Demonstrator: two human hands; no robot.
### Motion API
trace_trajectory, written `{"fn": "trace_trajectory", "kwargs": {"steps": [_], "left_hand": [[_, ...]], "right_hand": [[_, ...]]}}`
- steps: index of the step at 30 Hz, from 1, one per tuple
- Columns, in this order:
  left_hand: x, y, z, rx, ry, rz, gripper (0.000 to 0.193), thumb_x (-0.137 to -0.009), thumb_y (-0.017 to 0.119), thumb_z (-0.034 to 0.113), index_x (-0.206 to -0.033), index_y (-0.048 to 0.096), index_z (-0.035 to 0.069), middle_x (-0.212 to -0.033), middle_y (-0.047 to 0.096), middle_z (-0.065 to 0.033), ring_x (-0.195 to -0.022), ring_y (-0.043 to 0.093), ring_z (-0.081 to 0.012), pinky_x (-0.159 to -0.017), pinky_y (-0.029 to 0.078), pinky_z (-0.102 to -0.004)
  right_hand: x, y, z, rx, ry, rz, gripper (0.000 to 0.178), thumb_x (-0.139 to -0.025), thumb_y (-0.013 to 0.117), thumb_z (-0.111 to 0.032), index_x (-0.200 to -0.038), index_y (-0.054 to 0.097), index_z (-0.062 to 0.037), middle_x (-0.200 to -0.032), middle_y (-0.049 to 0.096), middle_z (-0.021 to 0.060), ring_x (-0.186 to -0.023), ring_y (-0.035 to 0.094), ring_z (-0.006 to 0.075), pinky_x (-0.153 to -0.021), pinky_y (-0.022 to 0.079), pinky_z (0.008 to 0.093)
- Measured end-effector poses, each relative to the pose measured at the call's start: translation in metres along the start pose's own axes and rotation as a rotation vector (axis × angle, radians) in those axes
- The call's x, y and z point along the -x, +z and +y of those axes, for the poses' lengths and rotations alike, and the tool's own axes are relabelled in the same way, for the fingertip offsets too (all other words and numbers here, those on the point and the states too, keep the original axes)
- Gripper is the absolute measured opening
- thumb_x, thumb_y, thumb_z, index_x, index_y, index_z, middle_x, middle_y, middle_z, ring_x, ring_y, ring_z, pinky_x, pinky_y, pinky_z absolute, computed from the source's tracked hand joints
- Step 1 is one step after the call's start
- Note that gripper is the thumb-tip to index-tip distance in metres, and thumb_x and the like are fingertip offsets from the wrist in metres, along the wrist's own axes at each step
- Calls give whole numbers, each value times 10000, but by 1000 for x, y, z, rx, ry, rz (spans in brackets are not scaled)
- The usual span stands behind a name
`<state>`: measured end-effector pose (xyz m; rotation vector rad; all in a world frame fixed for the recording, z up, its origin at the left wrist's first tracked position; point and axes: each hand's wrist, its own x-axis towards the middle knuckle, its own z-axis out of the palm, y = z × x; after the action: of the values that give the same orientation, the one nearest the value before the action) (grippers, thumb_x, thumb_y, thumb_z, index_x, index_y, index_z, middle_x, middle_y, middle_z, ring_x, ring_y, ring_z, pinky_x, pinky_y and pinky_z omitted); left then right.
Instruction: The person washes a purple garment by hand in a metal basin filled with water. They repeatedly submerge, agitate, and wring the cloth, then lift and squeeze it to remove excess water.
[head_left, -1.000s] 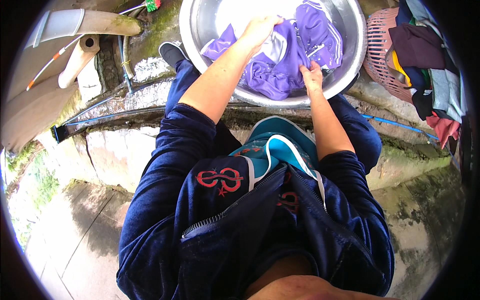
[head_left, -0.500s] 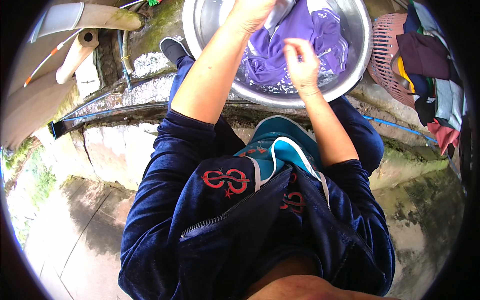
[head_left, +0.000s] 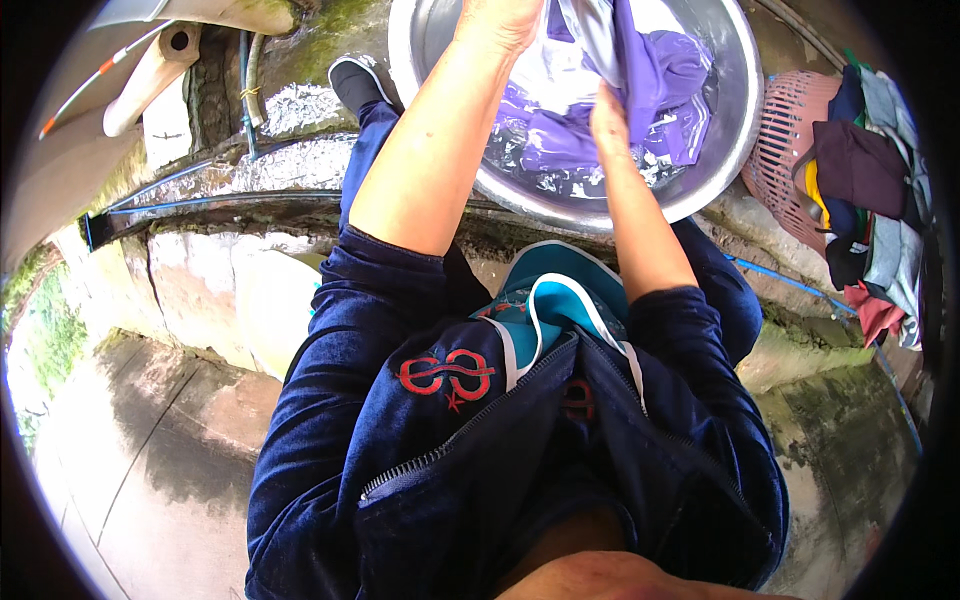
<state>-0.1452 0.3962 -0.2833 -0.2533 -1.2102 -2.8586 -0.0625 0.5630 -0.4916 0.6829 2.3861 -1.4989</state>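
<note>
- In the head view, a crumpled purple cloth garment with white stripes [head_left: 655, 90] lies inside a wide, round, silver metal basin [head_left: 560, 208], spread from the middle toward the basin's right wall.
- The garment looks wet and shiny, its folds bunched and uneven; white stripes run along its right part, and a pale grey-white section rises in a fold toward the far side, where glare washes out detail.
- The left hand [head_left: 503, 22] is above the basin's far left part, beside the pale fold; its fingers are cut off, so I cannot tell whether they grip.
- The right hand [head_left: 608, 120], apart from the left, is against the garment, nearer the basin's near rim; blur hides whether its fingers close on cloth.
- Beyond the basin's right rim stands a pink slatted plastic basket [head_left: 785, 150] heaped with dark and grey clothes [head_left: 858, 168].
</note>
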Motion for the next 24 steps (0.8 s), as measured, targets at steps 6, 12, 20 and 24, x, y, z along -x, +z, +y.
{"fn": "trace_trajectory", "kwargs": {"steps": [6, 12, 20, 24], "left_hand": [[-5, 0, 33, -8, 177, -25, 73, -790, 612, -26, -840, 622, 27, -881, 628, -28, -828, 582, -125, -786, 448, -250], [-13, -3, 61, -35, 371, -103, 62, -786, 598, -29, -823, 611, 19, -843, 594, -9, -799, 552, -106, -746, 424, -238], [-10, -15, 56, -51, 388, -103, 51, -741, 599, -1, -757, 569, 38, -788, 535, 16, -742, 499, -87, -691, 392, -226], [-6, -17, 45, -193, 423, 24, 48, -754, 585, 22, -799, 593, 5, -797, 557, -12, -759, 523, -113, -695, 409, -252]], "right_hand": [[5, -85, -43, -617, 5, 357, 530, -898, 511, -448, -1220, 545, -27, -1159, 536, 102, -999, 500, 193, -770, 421, 349], [8, -139, -116, -618, -356, 328, 392, -935, 521, -341, -1232, 541, -87, -1208, 542, 37, -1116, 484, 182, -907, 396, 521], [12, -176, -134, -481, -584, 382, 373, -881, 650, -163, -1165, 605, 75, -1144, 648, 86, -1018, 584, 181, -927, 410, 277], [17, -190, -136, -21, -670, 452, 369, -870, 662, -199, -1129, 627, 62, -1112, 665, 132, -1001, 609, 210, -917, 427, 293]]}}
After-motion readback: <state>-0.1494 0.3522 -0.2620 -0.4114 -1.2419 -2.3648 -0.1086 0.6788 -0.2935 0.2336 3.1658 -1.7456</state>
